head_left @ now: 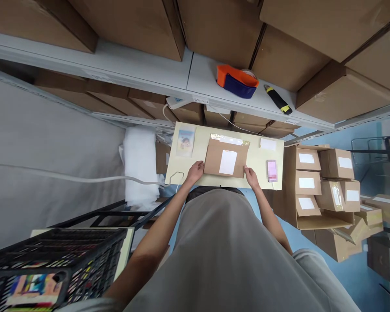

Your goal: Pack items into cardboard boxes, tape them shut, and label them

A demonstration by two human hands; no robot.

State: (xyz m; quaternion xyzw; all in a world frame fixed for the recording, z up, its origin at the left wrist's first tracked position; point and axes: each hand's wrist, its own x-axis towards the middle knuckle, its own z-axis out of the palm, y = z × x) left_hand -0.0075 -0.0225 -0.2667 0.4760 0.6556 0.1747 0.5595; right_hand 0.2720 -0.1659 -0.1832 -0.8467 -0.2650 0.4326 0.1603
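A flat cardboard box [212,159] with a white label [228,162] on its face and shiny tape along its far edge is over the cream tabletop [195,180]. My left hand [195,171] is at its near left corner, fingers curled against the side. At the near right corner my right hand [251,177] grips the edge with thumb and fingers. Left of the box lies a printed picture sheet [185,142]. A phone with a pinkish screen [272,170] and a small white paper [268,144] are to the right.
Above the table, a shelf [204,71] carries large boxes, an orange and blue tape dispenser [237,81] and a yellow-black utility knife [278,99]. Labelled boxes fill a big carton [292,186] on the right. A white roll [139,164] and black crate [68,255] stand left.
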